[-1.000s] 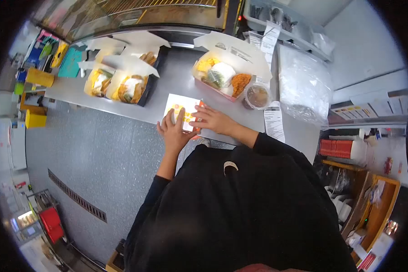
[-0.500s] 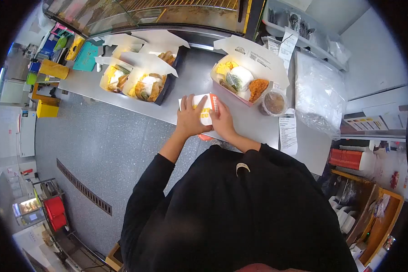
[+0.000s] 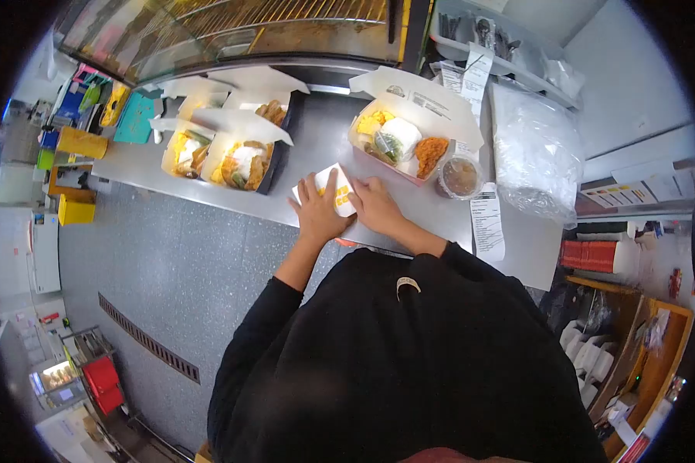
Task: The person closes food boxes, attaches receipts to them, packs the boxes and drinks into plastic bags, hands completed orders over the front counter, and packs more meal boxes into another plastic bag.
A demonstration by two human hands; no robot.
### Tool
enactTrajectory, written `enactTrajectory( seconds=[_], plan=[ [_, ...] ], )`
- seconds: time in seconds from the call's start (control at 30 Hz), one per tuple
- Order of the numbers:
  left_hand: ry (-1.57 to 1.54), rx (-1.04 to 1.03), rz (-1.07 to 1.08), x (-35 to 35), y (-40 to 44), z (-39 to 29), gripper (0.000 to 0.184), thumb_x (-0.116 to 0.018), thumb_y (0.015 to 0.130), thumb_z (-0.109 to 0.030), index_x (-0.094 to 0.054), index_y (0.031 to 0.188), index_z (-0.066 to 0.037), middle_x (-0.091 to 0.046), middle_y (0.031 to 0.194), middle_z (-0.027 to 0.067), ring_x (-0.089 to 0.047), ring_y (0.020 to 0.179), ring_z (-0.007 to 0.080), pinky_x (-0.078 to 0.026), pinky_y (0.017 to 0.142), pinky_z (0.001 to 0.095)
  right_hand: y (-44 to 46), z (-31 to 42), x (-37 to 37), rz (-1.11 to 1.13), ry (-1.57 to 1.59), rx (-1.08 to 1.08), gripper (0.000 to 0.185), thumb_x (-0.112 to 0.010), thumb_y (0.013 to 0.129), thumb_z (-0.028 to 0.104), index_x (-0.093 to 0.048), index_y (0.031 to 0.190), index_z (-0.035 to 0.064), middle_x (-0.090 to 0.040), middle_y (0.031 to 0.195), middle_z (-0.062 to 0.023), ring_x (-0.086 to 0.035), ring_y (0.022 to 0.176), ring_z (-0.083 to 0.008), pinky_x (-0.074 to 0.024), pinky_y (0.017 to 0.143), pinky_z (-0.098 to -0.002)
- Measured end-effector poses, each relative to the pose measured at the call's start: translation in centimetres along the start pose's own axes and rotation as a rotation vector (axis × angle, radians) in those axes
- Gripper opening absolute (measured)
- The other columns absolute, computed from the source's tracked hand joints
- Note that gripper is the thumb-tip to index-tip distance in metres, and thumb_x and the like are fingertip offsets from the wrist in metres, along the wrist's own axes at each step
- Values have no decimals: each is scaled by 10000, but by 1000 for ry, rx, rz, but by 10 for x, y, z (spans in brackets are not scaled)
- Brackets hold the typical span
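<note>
A small white food box [image 3: 330,179] with yellow print sits at the counter's near edge between my hands. Across its top and left side my left hand [image 3: 320,216] grips it with fingers spread. My right hand [image 3: 380,207] holds the box's right side, its fingers curled and partly hidden. Beyond them, to the right, an open meal box [image 3: 448,117] contains rice, egg, greens and a fried piece. Beside that stands a clear lidded cup [image 3: 460,177] with brown contents. Several more open meal boxes [image 3: 243,163] with rice and toppings are grouped on the left.
The steel counter [image 3: 316,116] runs under a glass-fronted cabinet with wire racks [image 3: 286,35]. On the right lie a printed receipt [image 3: 486,224] and a stack of clear plastic bags [image 3: 534,154]. A tray of black cutlery [image 3: 494,46] stands behind. Grey floor [image 3: 208,255] lies at left.
The small box has turned between my hands, so its orange side no longer shows. My right hand has shifted to its right edge. The whole view has moved slightly.
</note>
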State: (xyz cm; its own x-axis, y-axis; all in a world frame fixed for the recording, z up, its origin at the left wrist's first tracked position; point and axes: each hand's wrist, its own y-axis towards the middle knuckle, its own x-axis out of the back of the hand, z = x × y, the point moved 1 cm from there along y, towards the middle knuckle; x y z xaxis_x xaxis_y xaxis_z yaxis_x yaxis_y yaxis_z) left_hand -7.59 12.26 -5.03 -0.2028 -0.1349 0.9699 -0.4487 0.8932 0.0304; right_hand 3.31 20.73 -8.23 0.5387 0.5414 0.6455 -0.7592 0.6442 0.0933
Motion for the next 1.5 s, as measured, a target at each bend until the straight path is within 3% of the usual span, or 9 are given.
enactTrajectory(
  seconds=[0.1,0.23,0.33,0.53,0.9,1.1,1.2,1.3,1.5],
  plan=[
    [94,103,116,5,5,-3,1074,-713,473,-557,-212,1339,-166,-181,1323,253,-161,1219,457,-117,873,703,-12,34,73,-189,-108,247,467,-591,745,281,-495,1128,32,-476,1005,-181,-457,969,-326,-379,800,-414],
    [-76,-71,-23,18,33,-16,1181,-706,449,-599,-125,1359,-120,-95,1343,303,-116,1239,467,-78,881,698,-36,18,157,-350,-805,-135,810,-732,556,389,-388,1230,101,-409,1129,-227,-436,1031,-360,-352,882,-429],
    [-345,-215,-300,-13,88,-20,777,-598,701,-445,-282,1291,-51,-351,1219,300,-361,1120,443,-311,915,503,-40,-32,166,-190,-604,-257,922,-765,485,367,-338,1260,106,-373,1164,-248,-422,1046,-380,-364,883,-432],
    [-184,26,83,-23,153,-33,254,-509,788,-211,-577,971,-49,-598,889,179,-581,826,329,-470,707,395,-52,-37,191,-192,-292,-391,835,-733,491,292,-375,1222,110,-357,1199,-270,-408,1037,-376,-378,877,-408],
    [-5,-182,34,-31,120,-43,188,-457,792,-150,-596,817,-25,-595,743,185,-584,733,334,-479,647,413,-164,-103,254,-517,-481,-724,882,-764,511,344,-354,1246,80,-408,1073,-271,-416,1012,-390,-379,860,-406],
    [-64,70,110,20,93,-60,311,-611,713,-282,-561,854,-10,-589,823,179,-571,797,323,-456,704,408,-160,-79,257,-339,-640,-934,1079,-708,485,589,-255,1316,72,-262,1273,-308,-249,1203,-413,-200,962,-524],
    [-192,-143,-579,41,119,-64,478,-680,659,-247,-482,1022,-6,-567,860,169,-545,835,324,-424,753,391,-122,-53,259,-492,-846,-769,1082,-655,513,643,-227,1334,81,-193,1328,-297,-157,1252,-408,-117,972,-559],
    [-452,-295,-539,35,149,-73,534,-660,659,-142,-447,1140,-46,-548,816,157,-527,821,313,-419,741,390,-47,-58,242,-522,-629,-89,913,-645,629,530,-254,1320,79,-230,1324,-267,-186,1234,-417,-165,968,-529],
    [-350,-514,-126,-17,120,-40,637,-556,633,10,-433,1224,-192,-520,847,174,-503,818,310,-410,771,368,14,-71,204,-241,-450,-122,661,-581,680,52,-323,1285,112,-373,1232,-213,-400,1123,-341,-309,935,-411]
  ],
)
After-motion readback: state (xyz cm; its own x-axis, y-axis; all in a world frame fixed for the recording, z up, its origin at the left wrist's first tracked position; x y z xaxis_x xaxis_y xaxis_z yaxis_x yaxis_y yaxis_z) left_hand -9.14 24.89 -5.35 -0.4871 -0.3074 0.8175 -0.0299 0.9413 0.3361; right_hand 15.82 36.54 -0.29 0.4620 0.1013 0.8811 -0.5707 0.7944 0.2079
